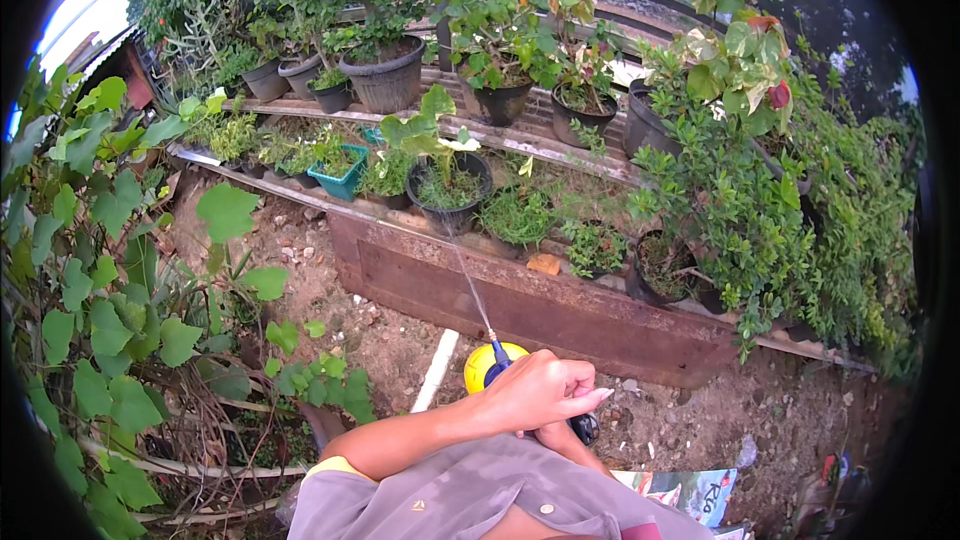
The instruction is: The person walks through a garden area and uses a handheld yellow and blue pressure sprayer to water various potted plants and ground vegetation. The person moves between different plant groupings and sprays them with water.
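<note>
A yellow pump sprayer (474, 369) with a blue head and a brass-coloured nozzle (492, 334) is held in front of my body. A thin water jet (471, 285) shoots from the nozzle up to a black plastic pot (448, 219) with a broad-leaved plant and grass in it. My left hand (551, 388) reaches across over the sprayer, its fingers curled; whether it grips anything is hidden. Beneath it my right hand (556, 435) is mostly covered, closed around the sprayer's handle area, beside a round black part (585, 427).
Potted plants line two shelf levels, including a teal square pot (341, 178) and a large grey pot (384, 79). A rusty metal panel (525, 311) fronts the lower shelf. Vine leaves (109, 326) crowd the left. A white pipe (435, 371) and printed sheet (705, 495) lie on the soil.
</note>
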